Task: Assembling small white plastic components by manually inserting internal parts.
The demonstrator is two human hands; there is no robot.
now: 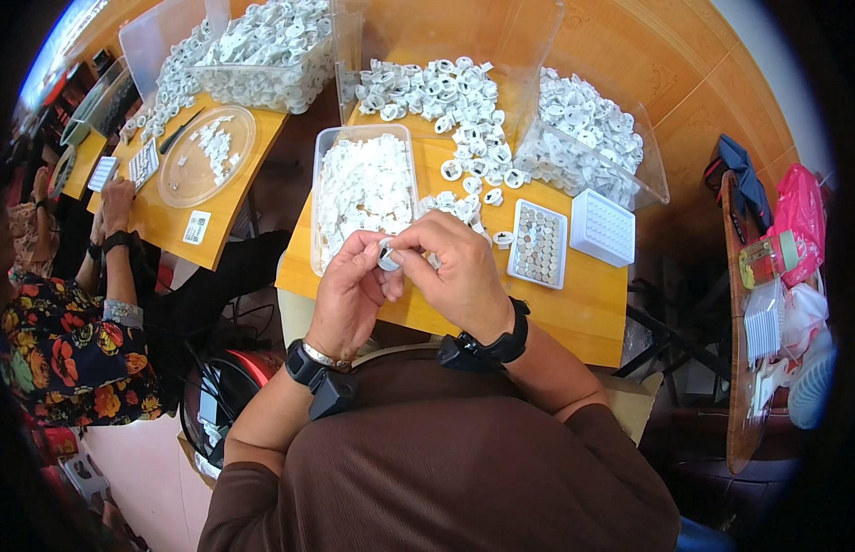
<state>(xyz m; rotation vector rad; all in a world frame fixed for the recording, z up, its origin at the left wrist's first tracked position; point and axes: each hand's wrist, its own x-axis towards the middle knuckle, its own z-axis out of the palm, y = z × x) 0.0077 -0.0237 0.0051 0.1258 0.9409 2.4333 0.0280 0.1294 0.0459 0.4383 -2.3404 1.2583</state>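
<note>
Both of my hands meet over the near edge of the wooden table [556, 327]. Between the fingertips of my left hand [349, 293] is a small white round plastic part [387, 257] with a dark opening. My right hand [462, 279] pinches at the same part from the other side; whether its fingers hold a smaller piece too is hidden. Just beyond my left hand stands a clear tub [319, 198] full of small white plastic pieces. To the right of my right hand lies a white tray [514, 241] holding rows of small round greyish discs.
Loose white ring parts [450, 101] spread over the table's far half. A clear bin of such parts [588, 129] stands at the right, behind a stack of white trays [604, 227]. On the left, a co-worker's hands [117, 202] are at a second table [183, 225]. A cluttered side table [742, 368] stands far right.
</note>
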